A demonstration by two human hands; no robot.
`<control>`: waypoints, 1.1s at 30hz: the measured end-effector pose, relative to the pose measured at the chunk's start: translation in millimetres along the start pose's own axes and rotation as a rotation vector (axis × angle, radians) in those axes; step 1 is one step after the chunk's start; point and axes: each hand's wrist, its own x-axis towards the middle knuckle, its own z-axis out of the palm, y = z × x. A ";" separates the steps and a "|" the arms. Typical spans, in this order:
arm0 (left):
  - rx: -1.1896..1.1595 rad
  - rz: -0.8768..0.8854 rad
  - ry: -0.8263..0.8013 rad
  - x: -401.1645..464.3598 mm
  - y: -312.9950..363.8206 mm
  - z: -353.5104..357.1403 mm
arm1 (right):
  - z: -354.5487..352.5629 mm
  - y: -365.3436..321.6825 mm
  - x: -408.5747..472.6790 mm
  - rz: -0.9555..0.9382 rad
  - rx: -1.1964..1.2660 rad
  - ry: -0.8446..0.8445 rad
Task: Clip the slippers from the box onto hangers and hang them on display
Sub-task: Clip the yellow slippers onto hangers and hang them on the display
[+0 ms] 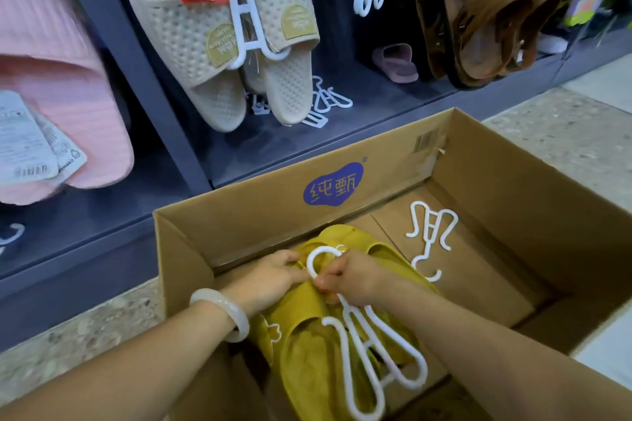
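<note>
A pair of mustard-yellow slippers [307, 345] lies in the open cardboard box [506, 181] in front of me. A white plastic hanger [362, 335] rests on top of them, its hook end up between my hands. My left hand [273, 275], with a pale bangle on the wrist, grips the slippers at their far end. My right hand [352, 275] pinches the hanger's stem just below the hook. A second white hanger [429, 239] lies loose on the box floor to the right.
Behind the box stands a dark display rack [113, 55]. On it hang pink slippers [65, 96], beige perforated slippers [219, 44] on a white hanger, and brown sandals [485, 10]. Spare white hangers [328, 102] lie on the shelf. Speckled floor [564, 133] lies to the right.
</note>
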 end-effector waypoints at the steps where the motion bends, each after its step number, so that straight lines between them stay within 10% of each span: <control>1: 0.017 -0.005 0.015 -1.4 -0.1 -1.3 | 3.1 -5.7 5.0 -0.031 -0.063 0.017; 18: 0.074 0.147 -0.031 -1.1 3.9 4.4 | 1.4 -22.5 41.9 -0.054 0.114 0.370; 25: 0.043 0.056 0.078 4.9 -6.3 -1.4 | -19.5 -21.5 43.4 -0.035 0.354 0.080; 33: 0.061 0.000 0.091 7.6 -7.3 -3.5 | -16.2 25.2 55.6 0.068 -0.465 -0.159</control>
